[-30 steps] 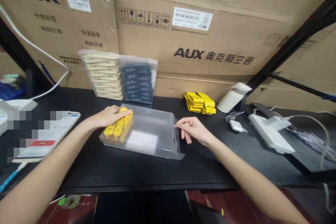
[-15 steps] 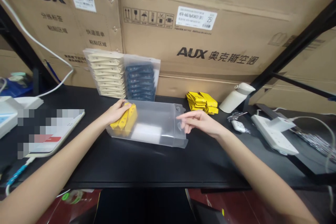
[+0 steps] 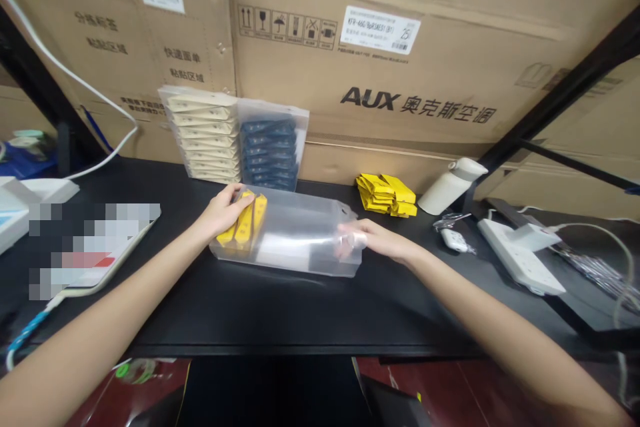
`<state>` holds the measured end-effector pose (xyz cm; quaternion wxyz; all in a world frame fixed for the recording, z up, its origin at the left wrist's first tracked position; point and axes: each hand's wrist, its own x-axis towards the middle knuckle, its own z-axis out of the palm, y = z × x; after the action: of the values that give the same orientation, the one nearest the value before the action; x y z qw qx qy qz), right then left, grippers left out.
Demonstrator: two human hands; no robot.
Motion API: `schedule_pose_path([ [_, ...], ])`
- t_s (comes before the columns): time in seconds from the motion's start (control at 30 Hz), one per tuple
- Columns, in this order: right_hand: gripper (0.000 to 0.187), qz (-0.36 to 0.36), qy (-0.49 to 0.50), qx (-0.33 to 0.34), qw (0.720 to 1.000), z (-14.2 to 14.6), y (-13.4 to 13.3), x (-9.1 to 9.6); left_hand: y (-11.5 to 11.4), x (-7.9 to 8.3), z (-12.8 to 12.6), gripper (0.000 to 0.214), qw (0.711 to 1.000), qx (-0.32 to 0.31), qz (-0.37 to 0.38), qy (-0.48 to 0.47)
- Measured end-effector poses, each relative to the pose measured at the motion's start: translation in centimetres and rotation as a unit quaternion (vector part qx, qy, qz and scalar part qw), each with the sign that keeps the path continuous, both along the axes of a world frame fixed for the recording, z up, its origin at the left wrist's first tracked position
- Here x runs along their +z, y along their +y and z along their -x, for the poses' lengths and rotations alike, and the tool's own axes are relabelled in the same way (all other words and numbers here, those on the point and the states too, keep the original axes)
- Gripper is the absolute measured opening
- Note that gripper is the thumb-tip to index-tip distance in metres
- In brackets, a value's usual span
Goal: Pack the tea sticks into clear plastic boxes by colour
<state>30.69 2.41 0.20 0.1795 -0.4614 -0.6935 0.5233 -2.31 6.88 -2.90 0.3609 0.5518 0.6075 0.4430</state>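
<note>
A clear plastic packaging box [image 3: 310, 213] lies lengthwise on the black desk, its flapped end to the right. Inside its left end, yellow packets [image 3: 243, 227] stand side by side, and a white patch shows through the lower wall. My left hand [image 3: 225, 210] is closed around that left end, thumb on top over the packets. At the right end, the fingers of my right hand [image 3: 357, 239] reach inside the mouth of the box, showing blurred through the plastic; they look loosely bent, with nothing visible in them. Behind the box's right end sits a pile of yellow packets [image 3: 385, 195].
Against the large cardboard cartons [image 3: 425, 67] lean a bag of cream packets [image 3: 205, 140] and a bag of blue packets [image 3: 270, 150]. A white bottle [image 3: 450, 187], an earbud case [image 3: 455, 240] and a power strip [image 3: 523, 257] stand right. A tablet [image 3: 107, 247] lies left.
My right hand has gone from the flaps at the box's right end to inside its mouth. The box has shifted slightly, with my left hand still gripping its left end.
</note>
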Motion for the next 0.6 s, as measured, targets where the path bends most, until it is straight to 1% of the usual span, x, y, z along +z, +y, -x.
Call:
schedule_pose_path([
  [0.07,0.063,0.066,0.010,0.009,0.998,0.4,-0.2,0.1,-0.3,0.1,-0.2,0.047,1.000,0.007,-0.019,0.007],
  [0.1,0.064,0.084,0.014,0.011,0.996,0.5,-0.3,0.3,-0.4,0.1,-0.4,0.049,1.000,0.007,-0.026,0.004],
  [0.2,0.055,0.110,0.005,0.038,0.993,0.5,-0.2,1.4,-0.9,0.6,-0.9,0.051,0.997,0.006,-0.026,-0.068],
  [0.27,0.052,0.132,0.002,0.050,0.990,0.3,-0.1,2.2,-1.1,0.9,-1.2,0.049,0.994,0.003,-0.024,-0.109],
  [0.37,0.052,0.160,0.035,0.050,0.985,0.4,0.0,2.7,-1.4,1.3,-1.7,0.047,0.991,0.004,-0.029,-0.128],
  [0.43,0.052,0.187,0.074,0.057,0.978,1.3,-0.4,2.2,-1.7,1.4,-2.1,0.047,0.992,-0.003,-0.033,-0.125],
  [0.5,0.047,0.199,0.122,0.059,0.971,3.1,-1.1,1.3,-2.2,1.5,-2.6,0.046,0.992,-0.019,-0.048,-0.116],
  [0.57,0.038,0.162,0.175,0.043,0.970,5.4,-1.9,0.1,-2.8,1.5,-3.2,0.043,0.991,-0.040,-0.064,-0.106],
  [0.6,0.034,0.125,0.192,0.028,0.973,6.5,-2.3,-0.5,-3.2,1.5,-3.5,0.042,0.991,-0.053,-0.069,-0.105],
])
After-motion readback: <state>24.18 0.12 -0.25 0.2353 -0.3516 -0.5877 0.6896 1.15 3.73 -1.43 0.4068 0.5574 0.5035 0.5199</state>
